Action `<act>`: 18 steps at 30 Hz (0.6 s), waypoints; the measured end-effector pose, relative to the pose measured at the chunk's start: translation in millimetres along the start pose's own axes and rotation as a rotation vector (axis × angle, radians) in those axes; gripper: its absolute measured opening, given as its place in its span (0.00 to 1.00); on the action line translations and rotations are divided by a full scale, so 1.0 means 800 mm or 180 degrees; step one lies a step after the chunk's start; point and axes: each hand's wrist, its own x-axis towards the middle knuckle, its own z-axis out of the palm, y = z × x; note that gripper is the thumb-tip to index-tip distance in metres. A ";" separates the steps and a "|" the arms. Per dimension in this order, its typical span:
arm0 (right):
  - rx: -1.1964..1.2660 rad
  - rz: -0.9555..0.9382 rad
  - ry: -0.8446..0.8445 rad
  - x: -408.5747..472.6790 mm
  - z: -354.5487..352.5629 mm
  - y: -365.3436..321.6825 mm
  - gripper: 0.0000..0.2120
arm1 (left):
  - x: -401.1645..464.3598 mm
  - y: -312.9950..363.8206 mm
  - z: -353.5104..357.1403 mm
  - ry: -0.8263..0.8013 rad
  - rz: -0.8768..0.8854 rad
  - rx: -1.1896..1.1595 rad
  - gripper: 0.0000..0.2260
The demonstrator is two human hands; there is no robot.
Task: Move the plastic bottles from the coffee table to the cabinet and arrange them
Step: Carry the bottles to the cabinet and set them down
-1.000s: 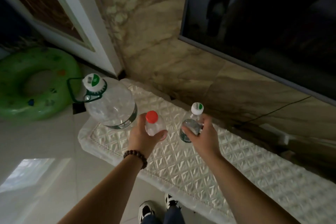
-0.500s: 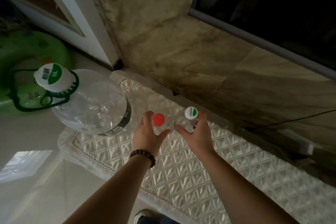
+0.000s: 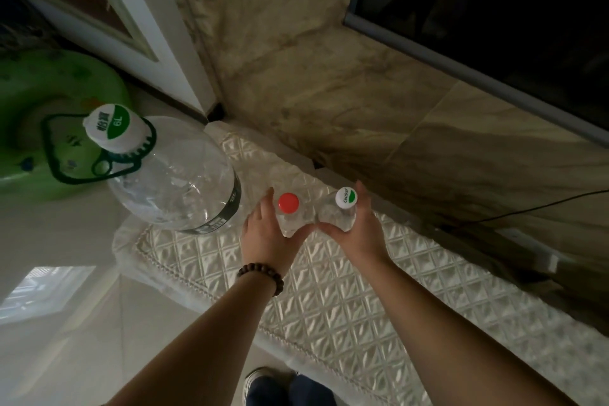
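Gripping 2 sm bottles [image 3: 290, 212], 1 jug [image 3: 178, 181].

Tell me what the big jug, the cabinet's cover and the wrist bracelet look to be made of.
Big jug: clear, thin plastic, glossy; you see through it and its wall looks dented. Cabinet cover: quilted fabric with a satin-like sheen, stitched in diamonds with a corded edge; possibly vinyl. Bracelet on the left wrist: round dark brown beads, matte, probably wood.

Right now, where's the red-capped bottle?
In the head view, the red-capped bottle stands centre frame on the quilted cabinet top, gripped by the left hand, between the big 6L jug and the white-capped bottle.
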 end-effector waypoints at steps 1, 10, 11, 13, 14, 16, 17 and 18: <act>-0.0035 0.0003 -0.0014 -0.004 -0.006 -0.006 0.55 | -0.004 0.005 -0.006 0.0030 0.0036 0.0033 0.45; -0.0762 -0.0573 0.0188 -0.083 -0.067 -0.087 0.39 | -0.074 0.056 -0.104 0.0333 0.0254 0.0558 0.38; -0.0821 -0.0642 0.0215 -0.096 -0.072 -0.098 0.37 | -0.085 0.061 -0.118 0.0353 0.0213 0.0573 0.37; -0.0871 -0.0769 0.0245 -0.124 -0.078 -0.119 0.35 | -0.108 0.066 -0.146 0.0417 0.0125 0.0600 0.35; -0.0891 -0.0840 0.0247 -0.138 -0.080 -0.128 0.34 | -0.120 0.067 -0.159 0.0450 0.0086 0.0618 0.35; -0.0970 -0.0965 0.0205 -0.166 -0.080 -0.142 0.33 | -0.143 0.062 -0.183 0.0483 -0.0010 0.0649 0.36; -0.1032 -0.1030 0.0163 -0.179 -0.078 -0.149 0.32 | -0.154 0.057 -0.194 0.0496 -0.0050 0.0659 0.36; -0.1091 -0.1095 0.0115 -0.192 -0.075 -0.154 0.31 | -0.165 0.052 -0.205 0.0515 -0.0086 0.0672 0.36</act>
